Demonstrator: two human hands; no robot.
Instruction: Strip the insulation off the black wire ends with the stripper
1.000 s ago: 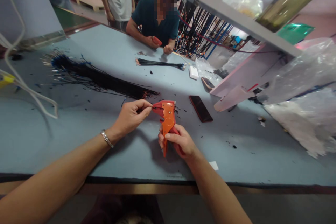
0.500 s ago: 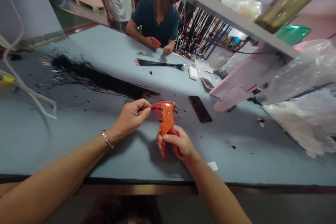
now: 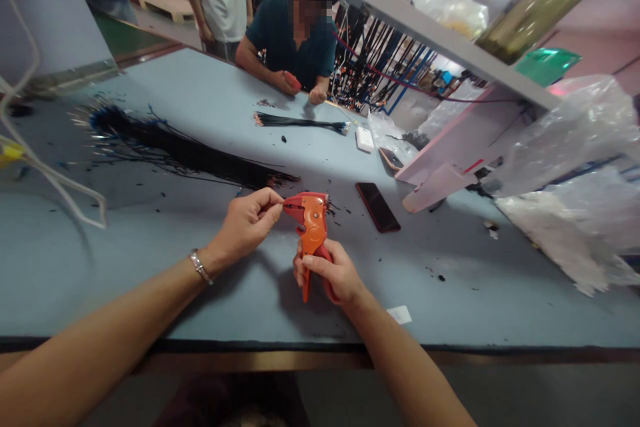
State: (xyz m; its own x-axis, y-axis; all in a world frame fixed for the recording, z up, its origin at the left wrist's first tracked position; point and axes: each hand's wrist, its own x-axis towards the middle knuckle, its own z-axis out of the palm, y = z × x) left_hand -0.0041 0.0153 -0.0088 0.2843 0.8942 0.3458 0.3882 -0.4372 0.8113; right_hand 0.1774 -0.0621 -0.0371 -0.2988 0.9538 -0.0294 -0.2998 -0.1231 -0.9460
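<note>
My right hand (image 3: 333, 273) is wrapped round the handles of an orange and red wire stripper (image 3: 314, 223), held upright with its jaws pointing left. Thumb and fingertips of my left hand (image 3: 253, 217) pinch a thin wire right at the mouth of those jaws; most of the wire is hidden by the hand. Just beyond, a long bundle of black wires (image 3: 200, 155) lies across the table, its near ends close to the stripper's head. Small dark scraps (image 3: 334, 205) are scattered behind the tool.
A dark phone (image 3: 378, 207) lies to the right of the stripper, with plastic bags (image 3: 560, 200) farther right. Across the table (image 3: 150, 240) a person (image 3: 290, 40) sits behind a smaller wire bundle (image 3: 300, 122). A white cable (image 3: 70, 190) hangs at the left; a slanted beam (image 3: 400, 13) crosses above.
The whole view has shifted slightly, so things appear a little farther left. Both hands and the wire stripper keep nearly the same pose, with the wire still at the jaws.
</note>
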